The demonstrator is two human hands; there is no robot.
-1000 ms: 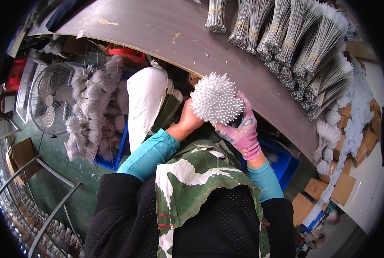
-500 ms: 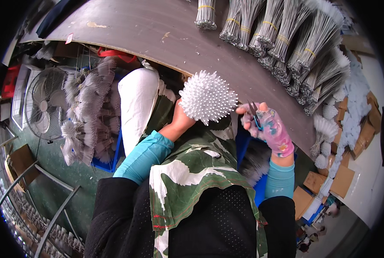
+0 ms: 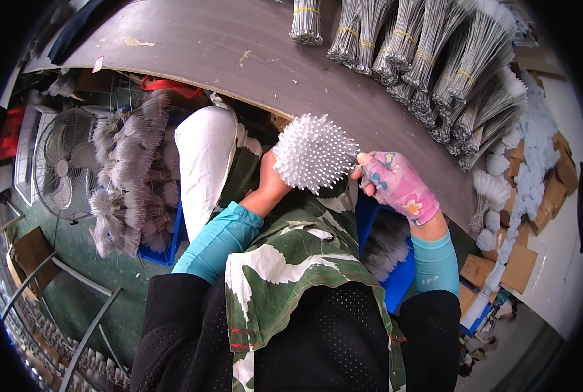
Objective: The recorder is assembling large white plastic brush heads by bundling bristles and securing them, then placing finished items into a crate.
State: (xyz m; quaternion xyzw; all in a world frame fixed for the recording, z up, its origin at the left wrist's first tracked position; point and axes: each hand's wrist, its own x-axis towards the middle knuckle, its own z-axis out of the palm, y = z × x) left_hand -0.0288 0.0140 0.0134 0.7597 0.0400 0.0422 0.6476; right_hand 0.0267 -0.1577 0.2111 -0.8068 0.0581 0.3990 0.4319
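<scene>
A rounded bunch of thin stems with white-dotted tips (image 3: 315, 154) faces up above my lap. My left hand (image 3: 274, 178) is closed around the bunch from its left side; the stems below are hidden. At the right edge of the bunch is my right hand (image 3: 396, 184), in a pink floral glove with bare fingertips. Its fingers are closed on a pair of small snips, mostly hidden now, whose dark blades showed plainly half a second ago. The tips seem to meet the outer stems, though I cannot tell whether they touch.
A brown table (image 3: 239, 49) curves across the front, bearing several banded bundles of wire stems (image 3: 402, 49) at the far right. Left stand a fan (image 3: 63, 163), hanging white bunches (image 3: 131, 157) and metal rails (image 3: 76, 268). Blue crates (image 3: 396, 281) flank my lap; cardboard (image 3: 520, 268) lies right.
My right hand has moved left and turned inward, bringing the snips to the edge of the bunch. My left hand and the bunch have barely shifted.
</scene>
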